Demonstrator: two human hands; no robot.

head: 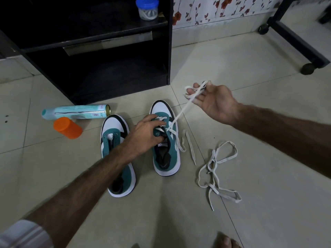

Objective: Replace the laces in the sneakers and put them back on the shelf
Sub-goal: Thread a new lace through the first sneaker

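Note:
Two teal-and-white sneakers stand on the tiled floor. The left sneaker (117, 154) has no lace in its eyelets, and my left forearm crosses over it. My left hand (146, 131) presses down on the tongue of the right sneaker (165, 140). My right hand (213, 101) is raised to the right of that shoe, its fingers wrapped in a white lace (179, 115). The lace runs taut down into the shoe's eyelets. Its other end (189, 147) trails on the floor. A second white lace (217, 174) lies loose in a tangle to the right.
A black shelf unit (107, 56) stands just behind the sneakers, with a blue-lidded jar (147, 8) on top. A spray can (75, 111) and an orange cap (67, 127) lie left of the shoes. A black wheeled frame (293, 42) is at the far right. My toes (226, 241) show at the bottom.

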